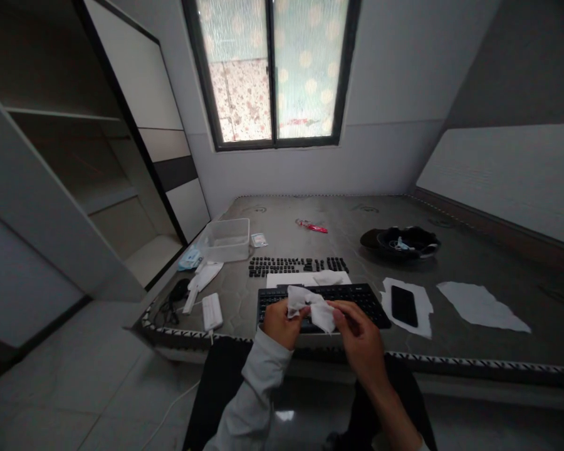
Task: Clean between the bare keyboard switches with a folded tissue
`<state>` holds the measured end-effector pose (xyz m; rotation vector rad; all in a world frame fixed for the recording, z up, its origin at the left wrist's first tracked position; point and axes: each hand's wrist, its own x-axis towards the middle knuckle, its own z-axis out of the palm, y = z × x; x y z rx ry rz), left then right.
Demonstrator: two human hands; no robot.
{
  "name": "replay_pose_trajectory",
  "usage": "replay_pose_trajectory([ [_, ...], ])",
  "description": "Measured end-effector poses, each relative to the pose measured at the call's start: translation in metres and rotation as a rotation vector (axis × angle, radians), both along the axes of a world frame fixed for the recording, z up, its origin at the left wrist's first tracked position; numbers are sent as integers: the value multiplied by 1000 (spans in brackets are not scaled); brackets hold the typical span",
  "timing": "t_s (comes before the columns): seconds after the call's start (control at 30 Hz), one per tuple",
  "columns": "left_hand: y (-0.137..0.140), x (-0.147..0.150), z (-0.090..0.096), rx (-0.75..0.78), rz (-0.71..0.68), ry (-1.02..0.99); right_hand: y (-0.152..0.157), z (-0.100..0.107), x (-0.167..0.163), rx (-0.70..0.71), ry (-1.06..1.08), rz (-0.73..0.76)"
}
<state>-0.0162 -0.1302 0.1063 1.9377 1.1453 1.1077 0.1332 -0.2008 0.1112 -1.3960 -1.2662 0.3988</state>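
Note:
A crumpled white tissue (322, 315) is stretched between my two hands, above the near edge of a black keyboard (366, 300). My left hand (284, 324) is closed on its left part. With fingers and thumb, my right hand (360, 335) pinches its right part. Whether a small item is wrapped in the tissue I cannot tell. Behind the keyboard lies a white sheet (282, 279) with another crumpled tissue (331, 277) on it. Rows of loose black keycaps (275, 266) stand farther back. My hands and the tissue hide part of the keyboard.
On the mattress (305, 210), a clear plastic box (228, 241), a white power strip (212, 311) and a cable (169, 307) lie left. To the right are a phone (403, 305) on paper, a paper sheet (482, 305) and a dark cap (402, 243). A red keychain (314, 227) lies behind.

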Motion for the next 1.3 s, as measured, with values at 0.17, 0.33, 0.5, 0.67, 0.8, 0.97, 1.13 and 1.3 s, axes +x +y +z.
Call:
replay_pose_trajectory([
  [0.17, -2, 0, 4, 67, -57, 120, 4, -3, -15, -11, -85, 50],
  [0.33, 0, 0, 6, 59, -99, 105, 7, -2, -10, -39, -117, 26],
  [0.5, -1, 0, 4, 34, -126, 7, 4, 5, -3, -21, -132, 49],
  [0.67, -1, -1, 1, 7, -86, -14, 5, 11, -4, -2, -174, 91],
  [0.8, 2, -2, -1, -64, -111, -58, 5, 7, -2, 30, -260, 163],
  [0.97, 5, -3, -7, -131, -95, -86, 4, 0, 2, 88, -319, 196],
  [1.13, 7, -2, -7, -206, -104, -149, 3, -6, 2, 61, -357, 151],
  [1.3, 7, -1, -3, -302, -85, -197, 1, -7, 1, 39, -344, 143],
])
